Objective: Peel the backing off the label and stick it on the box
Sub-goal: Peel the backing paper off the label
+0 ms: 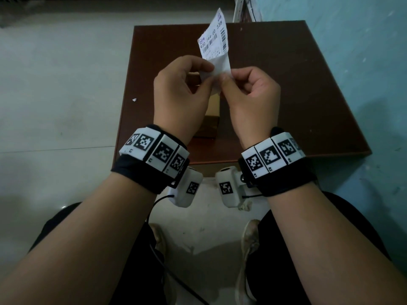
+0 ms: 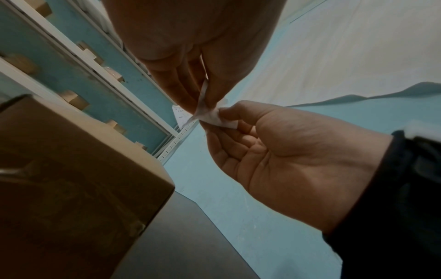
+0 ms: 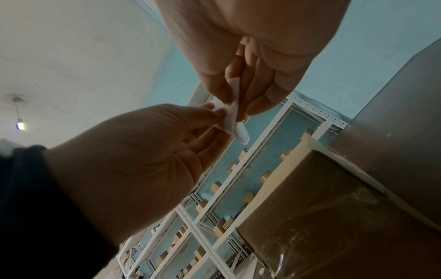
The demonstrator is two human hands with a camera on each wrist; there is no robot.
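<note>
Both hands pinch the lower end of a white paper shipping label [image 1: 214, 37] printed with black barcodes, held upright above a brown cardboard box [image 1: 211, 119] sealed with glossy clear tape. The left hand [image 1: 182, 91] nips one corner between thumb and forefinger; the right hand [image 1: 251, 93] nips the neighbouring edge. The box stands on a dark reddish-brown square table [image 1: 286, 84].

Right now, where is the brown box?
In the head view, the box sits on the brown table, mostly hidden under both hands holding the label.
</note>
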